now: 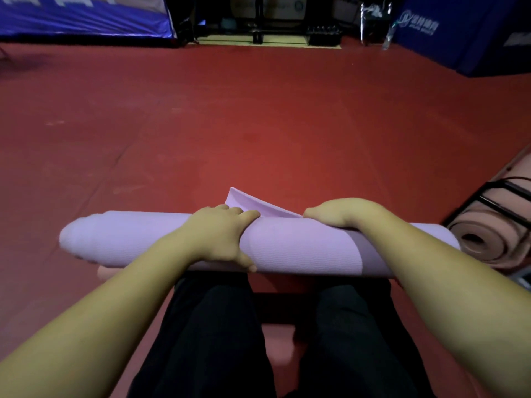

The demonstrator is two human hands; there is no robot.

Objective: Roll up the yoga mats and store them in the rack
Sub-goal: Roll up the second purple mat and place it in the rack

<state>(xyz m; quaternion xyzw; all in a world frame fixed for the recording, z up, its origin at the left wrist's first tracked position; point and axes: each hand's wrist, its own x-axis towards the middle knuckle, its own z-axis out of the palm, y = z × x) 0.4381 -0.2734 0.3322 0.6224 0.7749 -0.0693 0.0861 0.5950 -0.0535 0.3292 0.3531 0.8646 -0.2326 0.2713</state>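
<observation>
Floor: red sports flooring (pixel 258 116) all around, dim light; blue padded panels (pixel 465 33) beyond the hands on the far right, blue banner (pixel 80 15) on the far left, dark equipment (pixel 258 27) between them, too blurred to identify.
Mat: purple yoga mat (pixel 301 248), almost fully rolled, lying crosswise under both hands, just ahead of the person's knees.
Mat tail: loose end flap (pixel 258 206) sticks up from the far side of the roll, between the two hands.
Left hand: left hand (pixel 221 234) sits on top of the roll near its middle, fingers curled over the far side, thumb hooked down the near side. Clamped on the mat.
Right hand: right hand (pixel 342 211) is on top of the roll, right of the flap, fingers curled over the far edge and gripping. Fingertips hidden behind the roll.
Roll ends: left end extends well past the left hand; right end runs under the right forearm.
Rack: black wire rack (pixel 500 196) just right of the right forearm, holding a rolled pink mat (pixel 477 239), end facing the camera, near the purple roll's right end.
Legs: dark trousers (pixel 224 340) below both forearms.
</observation>
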